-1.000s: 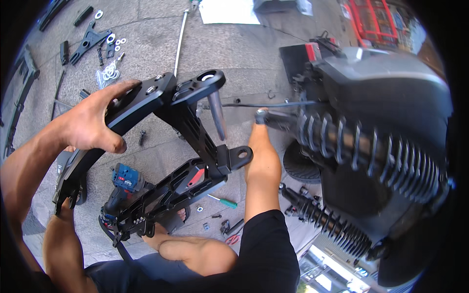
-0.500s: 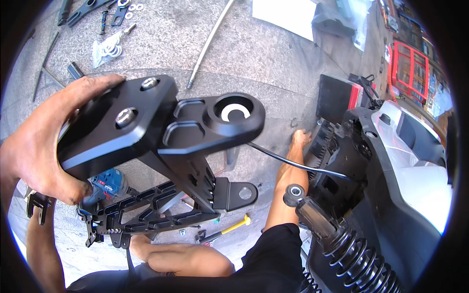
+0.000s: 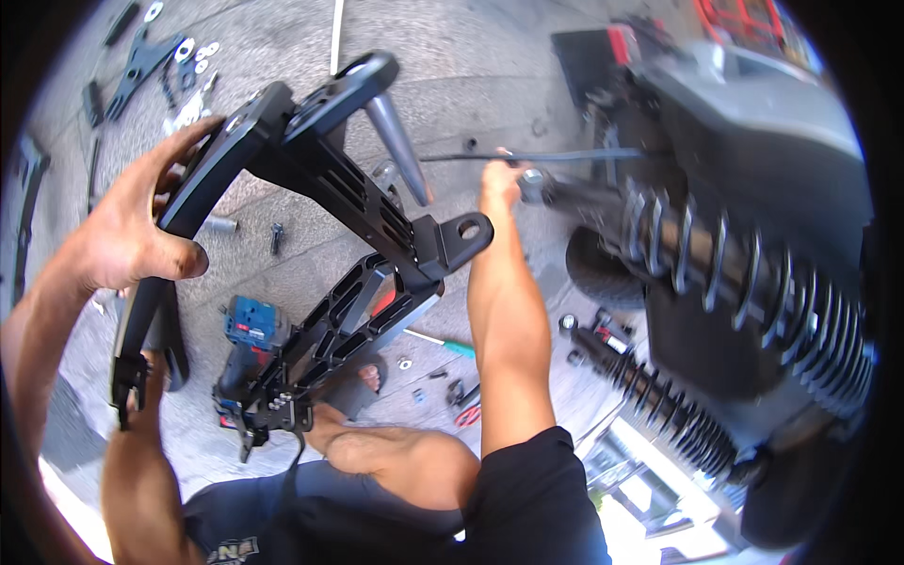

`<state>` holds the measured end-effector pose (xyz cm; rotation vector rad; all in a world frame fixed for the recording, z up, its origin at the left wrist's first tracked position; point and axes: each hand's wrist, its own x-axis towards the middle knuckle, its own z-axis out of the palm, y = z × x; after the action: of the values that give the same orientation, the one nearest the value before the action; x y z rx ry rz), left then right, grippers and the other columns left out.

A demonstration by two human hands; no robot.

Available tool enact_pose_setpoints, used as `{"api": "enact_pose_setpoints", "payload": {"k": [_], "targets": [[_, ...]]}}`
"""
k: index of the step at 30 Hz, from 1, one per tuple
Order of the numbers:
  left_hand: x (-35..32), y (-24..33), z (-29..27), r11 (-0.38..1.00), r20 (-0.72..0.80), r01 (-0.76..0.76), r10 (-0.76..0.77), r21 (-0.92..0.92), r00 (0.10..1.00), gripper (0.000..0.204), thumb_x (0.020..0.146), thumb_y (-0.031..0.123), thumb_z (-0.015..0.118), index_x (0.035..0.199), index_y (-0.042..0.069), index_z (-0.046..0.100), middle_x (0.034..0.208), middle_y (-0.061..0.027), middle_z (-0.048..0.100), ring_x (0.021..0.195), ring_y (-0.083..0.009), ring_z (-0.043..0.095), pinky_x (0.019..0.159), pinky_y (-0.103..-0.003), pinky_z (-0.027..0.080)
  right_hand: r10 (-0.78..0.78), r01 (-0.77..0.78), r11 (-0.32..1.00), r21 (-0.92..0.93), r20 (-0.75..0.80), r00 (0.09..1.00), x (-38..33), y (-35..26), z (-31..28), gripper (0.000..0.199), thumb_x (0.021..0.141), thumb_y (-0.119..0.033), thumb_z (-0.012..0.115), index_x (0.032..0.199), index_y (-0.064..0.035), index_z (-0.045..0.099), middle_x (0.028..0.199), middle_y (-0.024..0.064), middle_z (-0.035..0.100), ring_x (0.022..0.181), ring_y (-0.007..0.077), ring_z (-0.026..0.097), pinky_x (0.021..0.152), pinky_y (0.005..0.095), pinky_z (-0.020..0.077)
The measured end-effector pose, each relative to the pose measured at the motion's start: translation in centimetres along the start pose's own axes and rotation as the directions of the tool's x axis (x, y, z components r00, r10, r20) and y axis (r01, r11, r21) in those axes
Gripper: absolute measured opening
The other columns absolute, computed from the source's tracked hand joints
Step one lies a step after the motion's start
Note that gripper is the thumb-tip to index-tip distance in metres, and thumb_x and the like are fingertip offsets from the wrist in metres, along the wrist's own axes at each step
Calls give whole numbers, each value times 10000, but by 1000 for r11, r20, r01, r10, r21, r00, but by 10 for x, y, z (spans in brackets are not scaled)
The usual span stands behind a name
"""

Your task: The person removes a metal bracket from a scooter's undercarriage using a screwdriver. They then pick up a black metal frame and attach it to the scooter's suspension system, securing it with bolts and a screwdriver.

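Observation:
My left hand (image 3: 141,221) wraps round the edge of a black metal bracket plate, thumb on the near side and fingers on the far side. This plate belongs to a large black metal frame (image 3: 363,202) with eyelet lugs and a latticed lower arm, held up off the ground. A grey tapered tube (image 3: 395,141) slants down beside its upper lug. My right arm stretches forward, and my right hand (image 3: 501,179) is beside the eye end of a coil-spring shock absorber (image 3: 697,231). A dark cable (image 3: 565,154) crosses there; blur and the cable hide its fingers.
A blue cordless power tool (image 3: 254,325) stands below the frame. Black metal parts (image 3: 141,66) and washers lie on the paving at upper left. A grey and black vehicle body (image 3: 753,141) fills the right side, with a second shock absorber (image 3: 650,386) lower down. A green-handled screwdriver (image 3: 457,348) lies near my knee.
The view has shifted toward the vehicle's shock absorbers. The frame has tilted in my left hand and appears farther off, its upper lug now pointing up. My right arm shows more to the left.

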<state>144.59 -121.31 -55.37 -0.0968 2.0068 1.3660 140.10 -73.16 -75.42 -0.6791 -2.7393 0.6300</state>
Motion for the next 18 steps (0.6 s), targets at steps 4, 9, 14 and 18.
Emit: {"api": "enact_pose_setpoints", "payload": {"k": [4, 9, 14, 18], "targets": [[8, -1, 3, 996, 63, -78, 80, -35, 995, 1084, 470, 286, 694, 1425, -75, 332, 1233, -140, 485, 1073, -240, 501, 976, -345, 397, 8, -85, 942, 324, 232, 973, -133, -32, -74, 179, 782, -105, 642, 906, 13, 588, 810, 187, 671, 731, 340, 654, 670, 404, 507], [8, -2, 9, 995, 118, -96, 94, 6, 989, 1040, 488, 288, 681, 1421, -46, 366, 1096, -93, 510, 985, -197, 498, 894, -303, 405, 136, 32, 970, -241, 645, 752, -261, 15, -159, 323, 757, -81, 689, 1062, 3, 624, 957, 244, 649, 893, 374, 656, 777, 414, 520], [8, 0, 14, 994, 95, -73, 81, -86, 992, 1026, 500, 248, 702, 1424, -45, 364, 1025, -89, 522, 903, -188, 520, 833, -296, 431, 249, -63, 947, -314, 602, 759, -338, 57, -174, 343, 765, -122, 675, 1091, -29, 624, 1033, 230, 594, 982, 423, 592, 827, 463, 489], [13, 1, 18, 991, 104, -69, 80, -111, 991, 965, 530, 222, 697, 1403, -47, 386, 910, -53, 505, 807, -154, 506, 736, -257, 425, 179, -101, 971, -216, 384, 906, -362, 99, -180, 412, 787, -146, 668, 1170, -20, 581, 1092, 220, 585, 1047, 421, 556, 893, 483, 453]]}}
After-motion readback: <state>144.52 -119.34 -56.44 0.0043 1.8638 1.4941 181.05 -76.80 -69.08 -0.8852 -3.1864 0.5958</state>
